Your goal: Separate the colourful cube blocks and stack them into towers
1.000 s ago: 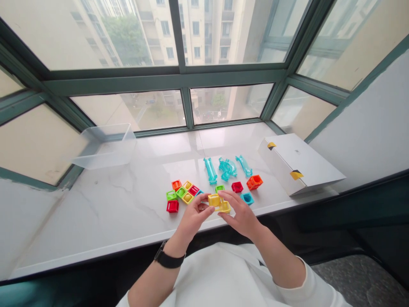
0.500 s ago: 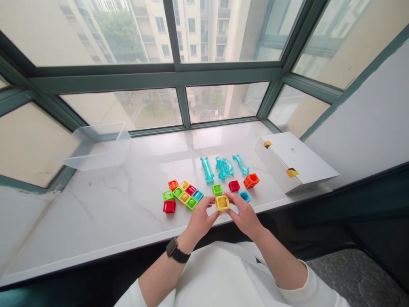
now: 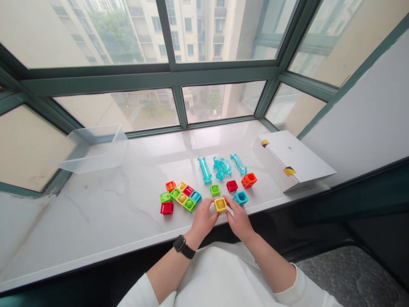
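Note:
Between my left hand (image 3: pixel 205 217) and my right hand (image 3: pixel 239 218) is a yellow toy block (image 3: pixel 220 205), gripped by the fingers of both near the sill's front edge. Just beyond it lies a green block (image 3: pixel 215 189), with a red block (image 3: pixel 232 186) to its right. A blue block (image 3: pixel 240 198) sits close to my right fingertips, and an orange block (image 3: pixel 249 180) stands farther right. Left of my left hand, several coloured blocks form a joined cluster (image 3: pixel 182 198). A red block (image 3: pixel 166 208) and a light green block (image 3: pixel 165 197) are at its left side.
Translucent turquoise track pieces (image 3: pixel 222 168) lie behind the blocks. A clear plastic bin (image 3: pixel 92 164) stands at the left by the window, and a white box (image 3: pixel 300 155) with yellow-black tabs is at the right. The white sill (image 3: pixel 105 226) ends at a front edge near my body.
Both hands still hold the yellow block, now tilted slightly differently. My right hand has shifted a little, showing more of the blue block. The whole view has moved slightly.

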A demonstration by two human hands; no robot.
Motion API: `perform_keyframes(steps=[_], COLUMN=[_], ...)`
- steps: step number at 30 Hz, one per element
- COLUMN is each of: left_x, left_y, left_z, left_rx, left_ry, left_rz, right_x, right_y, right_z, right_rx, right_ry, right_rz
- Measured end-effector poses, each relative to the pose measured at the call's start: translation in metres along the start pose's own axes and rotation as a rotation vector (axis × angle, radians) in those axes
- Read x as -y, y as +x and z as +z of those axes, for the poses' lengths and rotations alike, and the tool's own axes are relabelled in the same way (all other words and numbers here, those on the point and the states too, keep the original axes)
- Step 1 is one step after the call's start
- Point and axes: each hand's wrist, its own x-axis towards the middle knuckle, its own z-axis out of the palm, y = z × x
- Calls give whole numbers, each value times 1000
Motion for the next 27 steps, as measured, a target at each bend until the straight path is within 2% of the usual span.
perform_keyframes(steps=[9,16,27], left_x=[16,17,21], left_y=[2,2,3], left_z=[10,9,12], left_rx=[43,44,48], left_ry=[-19,-104,-110], left_rz=[-76,-79,-84], right_x=[-12,-17,-18], right_y=[-1,-2,-1], right_z=[13,17,18], right_rx=[-26,-32,-51], right_ry=[-8,52,30], right_rz=[43,58,44])
